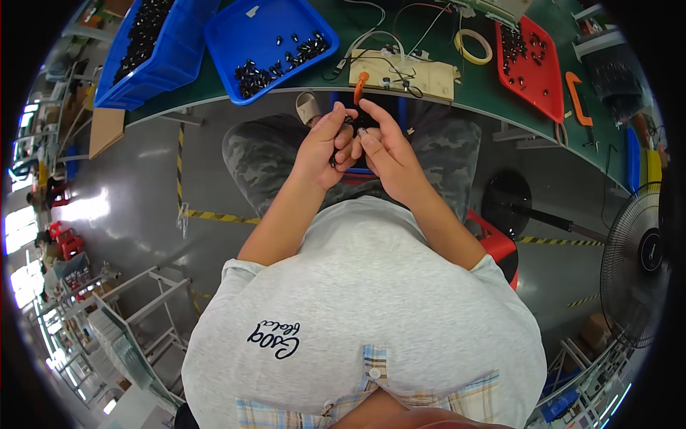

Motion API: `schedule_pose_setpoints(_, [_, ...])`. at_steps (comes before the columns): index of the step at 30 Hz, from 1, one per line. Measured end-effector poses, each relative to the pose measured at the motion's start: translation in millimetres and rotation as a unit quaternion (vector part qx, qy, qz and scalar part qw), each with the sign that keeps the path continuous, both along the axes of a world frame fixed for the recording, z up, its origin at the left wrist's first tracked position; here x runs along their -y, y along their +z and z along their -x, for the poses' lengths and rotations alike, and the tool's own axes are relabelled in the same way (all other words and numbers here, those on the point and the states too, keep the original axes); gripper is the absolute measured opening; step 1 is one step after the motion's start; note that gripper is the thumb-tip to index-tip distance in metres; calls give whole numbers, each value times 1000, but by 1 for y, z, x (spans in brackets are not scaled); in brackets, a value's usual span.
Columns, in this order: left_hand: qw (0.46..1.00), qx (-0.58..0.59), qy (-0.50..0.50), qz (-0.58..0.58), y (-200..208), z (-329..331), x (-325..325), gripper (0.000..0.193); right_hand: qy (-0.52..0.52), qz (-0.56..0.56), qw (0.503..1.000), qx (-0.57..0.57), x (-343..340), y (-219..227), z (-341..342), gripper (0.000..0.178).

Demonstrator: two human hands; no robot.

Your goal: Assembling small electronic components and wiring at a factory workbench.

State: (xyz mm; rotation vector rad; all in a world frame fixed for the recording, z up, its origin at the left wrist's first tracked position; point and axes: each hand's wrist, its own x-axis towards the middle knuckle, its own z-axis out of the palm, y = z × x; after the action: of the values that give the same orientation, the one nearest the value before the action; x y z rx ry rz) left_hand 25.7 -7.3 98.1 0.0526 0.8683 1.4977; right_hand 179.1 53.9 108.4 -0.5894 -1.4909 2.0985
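My left hand [321, 146] is closed around a few small black parts [333, 159], which poke out between its curled fingers. Close beside it, my right hand [389, 154] pinches a tiny pale-tipped piece [362, 133] between thumb and fingers, with the index finger raised. Both hands are held above my lap, just in front of the bench edge, their fingertips almost meeting. Just beyond them on the bench lies a cream board [429, 77] with thin cables, an orange clamp [361, 84] at its front edge.
Small black parts lie in a shallow blue tray [214, 36], a deep blue bin [179, 68] and a red tray [543, 53]. A tape roll [473, 46] and an orange-framed clamp [577, 96] are on the green bench. A fan [632, 264] stands at right.
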Motion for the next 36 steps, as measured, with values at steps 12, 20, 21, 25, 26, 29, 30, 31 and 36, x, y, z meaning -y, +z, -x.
schedule_pose_setpoints(12, [998, -54, 5, -35, 3, -22, 34, 35, 24, 67, 997, 10, 26, 14, -7, 45])
schedule_pose_setpoints(20, [971, -238, -9, -16, -5, -20, 46, 32, 9, 71, 995, 67, 35, 19, -9, 40])
schedule_pose_setpoints(21, [976, -217, -16, -25, -8, -19, 46, 34, 8, 85, 994, 74, 34, 20, -8, 37])
schedule_pose_setpoints(25, [997, -58, -42, 13, -16, -25, 44, 44, -51, 134, 987, 79, 15, -4, 1, 32])
schedule_pose_setpoints(26, [997, 6, -73, 10, -33, -20, 43, 39, -92, 135, 984, 71, 5, -15, 5, 28])
schedule_pose_setpoints(29, [989, 90, -56, 101, -80, -10, 52, 26, -173, 166, 970, 44, -19, -35, 14, 22])
schedule_pose_setpoints(30, [989, 88, -56, 100, -103, -4, 60, 26, -186, 165, 968, 45, -25, -38, 15, 21])
schedule_pose_setpoints(31, [988, 100, -40, 109, -128, 4, 72, 21, -184, 165, 968, 44, -30, -41, 19, 21])
schedule_pose_setpoints(36, [985, 120, -32, 119, -136, -6, 77, 8, -195, 172, 964, 56, -47, -56, 27, 22])
